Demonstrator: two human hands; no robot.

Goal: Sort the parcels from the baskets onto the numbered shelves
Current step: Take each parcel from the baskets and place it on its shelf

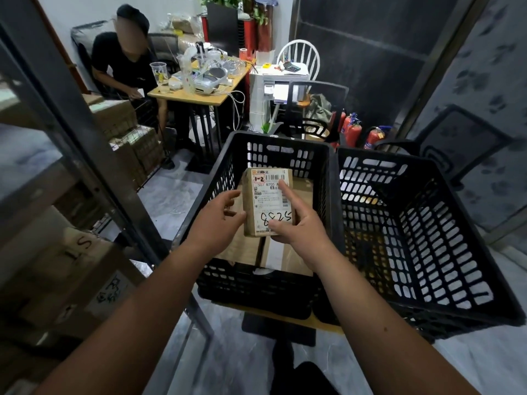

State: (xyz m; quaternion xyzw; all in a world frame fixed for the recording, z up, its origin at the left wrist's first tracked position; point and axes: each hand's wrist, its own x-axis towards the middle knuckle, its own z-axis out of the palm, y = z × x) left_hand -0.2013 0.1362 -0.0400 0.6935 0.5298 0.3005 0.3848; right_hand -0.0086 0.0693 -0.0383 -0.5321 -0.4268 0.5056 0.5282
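both hands, left hand (221,216) and right hand (293,220), pinch the parcel (268,201) above the basket (332,195); misreading its label risks wrong-shelf placement.

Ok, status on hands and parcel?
Both hands, left hand and right hand, hold small parcel above left basket. Label up. More parcels beneath. Nothing blocking.

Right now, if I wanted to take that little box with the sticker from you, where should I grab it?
Probably by its two long side edges, coming from above at the far end. The little box is a flat upright brick held over the left basket. The left hand and right hand already hold its near end, leaving the far end free.
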